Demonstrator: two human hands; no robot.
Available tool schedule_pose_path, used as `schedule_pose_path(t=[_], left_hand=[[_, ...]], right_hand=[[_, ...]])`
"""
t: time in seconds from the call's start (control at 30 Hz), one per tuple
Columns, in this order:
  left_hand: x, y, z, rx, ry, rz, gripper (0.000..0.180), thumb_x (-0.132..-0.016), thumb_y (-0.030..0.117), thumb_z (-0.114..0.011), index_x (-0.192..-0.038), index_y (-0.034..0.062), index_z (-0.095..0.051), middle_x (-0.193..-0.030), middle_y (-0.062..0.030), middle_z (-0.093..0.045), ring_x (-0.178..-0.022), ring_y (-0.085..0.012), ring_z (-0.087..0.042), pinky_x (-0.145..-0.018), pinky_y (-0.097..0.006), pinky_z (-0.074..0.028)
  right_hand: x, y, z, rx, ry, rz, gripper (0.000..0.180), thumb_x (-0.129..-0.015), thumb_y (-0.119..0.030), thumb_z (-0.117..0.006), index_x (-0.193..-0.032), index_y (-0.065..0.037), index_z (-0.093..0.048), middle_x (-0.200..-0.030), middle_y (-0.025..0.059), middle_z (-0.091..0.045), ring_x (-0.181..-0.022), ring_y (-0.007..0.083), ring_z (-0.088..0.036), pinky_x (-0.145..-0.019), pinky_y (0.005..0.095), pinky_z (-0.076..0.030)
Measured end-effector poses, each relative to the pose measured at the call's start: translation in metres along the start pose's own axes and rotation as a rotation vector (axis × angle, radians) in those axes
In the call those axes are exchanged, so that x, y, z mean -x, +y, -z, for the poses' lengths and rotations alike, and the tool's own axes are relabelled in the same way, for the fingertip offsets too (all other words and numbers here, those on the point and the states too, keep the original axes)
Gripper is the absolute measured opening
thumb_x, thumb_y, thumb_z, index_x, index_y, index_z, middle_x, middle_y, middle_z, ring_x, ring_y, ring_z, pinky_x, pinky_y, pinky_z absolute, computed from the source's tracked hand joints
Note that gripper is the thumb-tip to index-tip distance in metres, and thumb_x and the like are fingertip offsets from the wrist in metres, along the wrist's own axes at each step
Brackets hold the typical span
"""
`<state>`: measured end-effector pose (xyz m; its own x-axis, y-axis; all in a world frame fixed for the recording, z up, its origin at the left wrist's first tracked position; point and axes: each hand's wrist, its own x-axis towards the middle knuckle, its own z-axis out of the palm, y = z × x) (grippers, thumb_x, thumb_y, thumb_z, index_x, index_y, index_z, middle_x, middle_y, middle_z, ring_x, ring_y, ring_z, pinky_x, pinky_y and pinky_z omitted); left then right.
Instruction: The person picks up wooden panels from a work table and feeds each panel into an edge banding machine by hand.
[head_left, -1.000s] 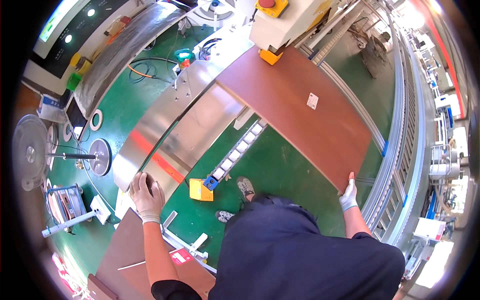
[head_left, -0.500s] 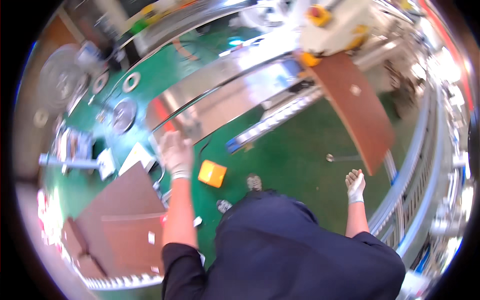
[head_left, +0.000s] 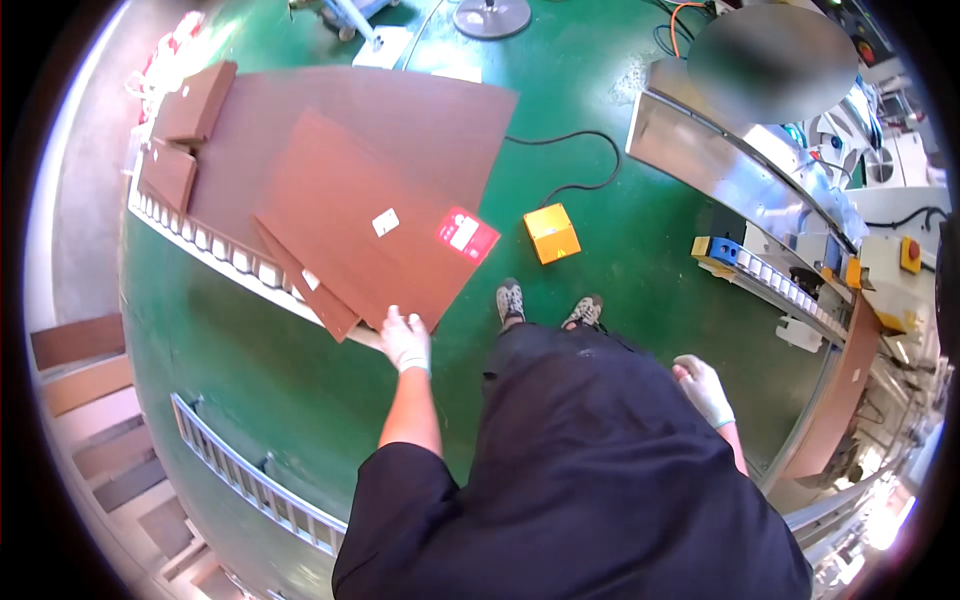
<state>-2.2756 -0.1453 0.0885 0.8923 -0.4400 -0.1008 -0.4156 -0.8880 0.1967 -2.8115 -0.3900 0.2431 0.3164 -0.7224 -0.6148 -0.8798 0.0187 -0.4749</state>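
My left hand [head_left: 406,341], in a pale glove with bare fingertips, is at the near edge of a reddish-brown panel [head_left: 350,210]. Its fingers are stretched out and slightly apart, touching or just short of that edge. The panel carries a small white label and a red label [head_left: 467,235]. A second brown panel [head_left: 325,303] sticks out from under it at an angle, and both lie on a larger dark brown board [head_left: 420,120]. Beside my right hip, my right hand [head_left: 704,389], gloved too, hangs with curled fingers and nothing visible in it.
A roller-edged stand [head_left: 215,245] carries the boards, with brown blocks [head_left: 197,103] at its far left. An orange box [head_left: 552,234] with a black cable sits on the green floor ahead. At right are a metal machine bed [head_left: 690,140] and another brown panel [head_left: 838,400]. A rail [head_left: 255,480] lies lower left.
My view has turned left, bringing the board stack in front of me. My left hand has come from over the floor to the panel's near edge. My right hand stays curled.
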Motion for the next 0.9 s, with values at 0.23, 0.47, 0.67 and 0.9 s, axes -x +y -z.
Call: schedule_pose_path(t=[0.23,0.47,0.67,0.9], left_hand=[[0.025,-0.148,-0.049,0.99,-0.167,0.802,0.065,-0.096,0.046,-0.07,-0.144,0.0081,-0.047,-0.14,-0.016,-0.055,-0.116,-0.038,-0.064,-0.098,-0.05,-0.052],[0.045,-0.076,-0.059,1.557,-0.423,1.068,0.056,-0.101,0.037,-0.068,-0.145,0.0133,-0.042,-0.133,-0.0088,-0.059,-0.102,-0.0306,-0.067,-0.091,-0.048,-0.055],[0.093,-0.135,-0.049,1.705,-0.132,1.184,0.057,-0.098,0.039,-0.071,-0.142,0.009,-0.049,-0.137,-0.01,-0.059,-0.118,-0.0317,-0.06,-0.103,-0.048,-0.051],[0.058,-0.097,-0.028,2.465,0.056,1.281,0.058,-0.101,0.042,-0.065,-0.145,0.0064,-0.051,-0.146,-0.0123,-0.057,-0.132,-0.0323,-0.055,-0.106,-0.051,-0.052]], right_hand=[[-0.057,-0.036,0.033,0.022,0.172,0.085,0.023,-0.1,-0.019,-0.064,-0.116,-0.003,-0.069,-0.107,0.0152,-0.073,-0.1,0.0262,-0.071,-0.09,0.0345,-0.054],[-0.061,-0.098,0.004,0.099,0.029,0.119,0.025,-0.1,-0.02,-0.064,-0.117,-0.003,-0.069,-0.109,0.0164,-0.073,-0.103,0.0286,-0.071,-0.092,0.035,-0.054],[-0.035,-0.061,-0.022,0.216,-0.091,0.052,0.024,-0.094,-0.015,-0.063,-0.114,-0.002,-0.07,-0.109,0.0189,-0.073,-0.107,0.0347,-0.07,-0.095,0.0403,-0.054],[-0.051,-0.061,-0.026,0.297,-0.161,0.004,0.027,-0.091,-0.011,-0.062,-0.114,-0.002,-0.071,-0.11,0.018,-0.074,-0.108,0.0339,-0.07,-0.095,0.0397,-0.054]])
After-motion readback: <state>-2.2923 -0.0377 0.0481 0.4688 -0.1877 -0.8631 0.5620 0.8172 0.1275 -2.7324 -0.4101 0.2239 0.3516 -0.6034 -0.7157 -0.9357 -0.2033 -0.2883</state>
